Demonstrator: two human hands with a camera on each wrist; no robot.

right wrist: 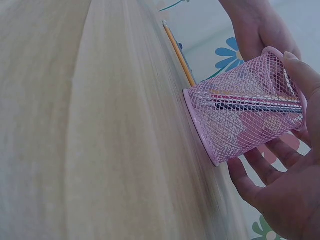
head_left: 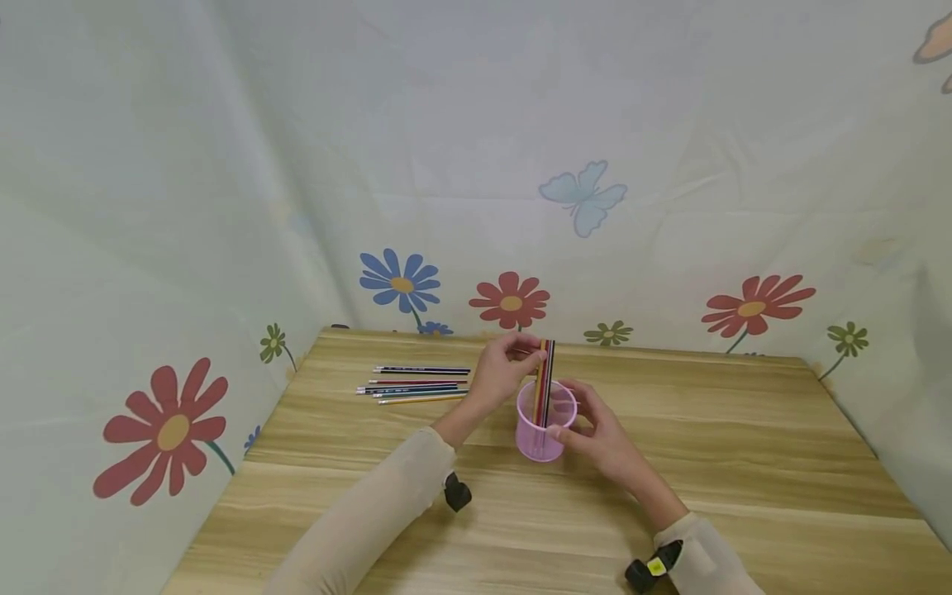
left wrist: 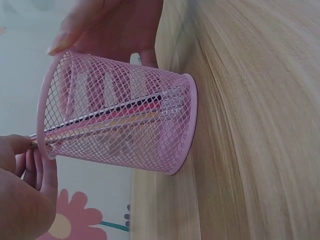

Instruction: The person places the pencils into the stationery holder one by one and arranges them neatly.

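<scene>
On the left of a wooden table (head_left: 744,430), several loose pencils (head_left: 416,388) lie roughly side by side, eraser ends to the left. Next comes a person's left hand (head_left: 500,373), fingers clamped on a bundle of pencils (head_left: 545,388) held nearly upright, the lower ends inside a pink mesh cup (head_left: 529,438) standing on the table. On the cup's right, the right hand (head_left: 604,438) grips it, thumb at the rim, fingers around the far side. A pale flowered backdrop (head_left: 446,124) hangs behind.
</scene>
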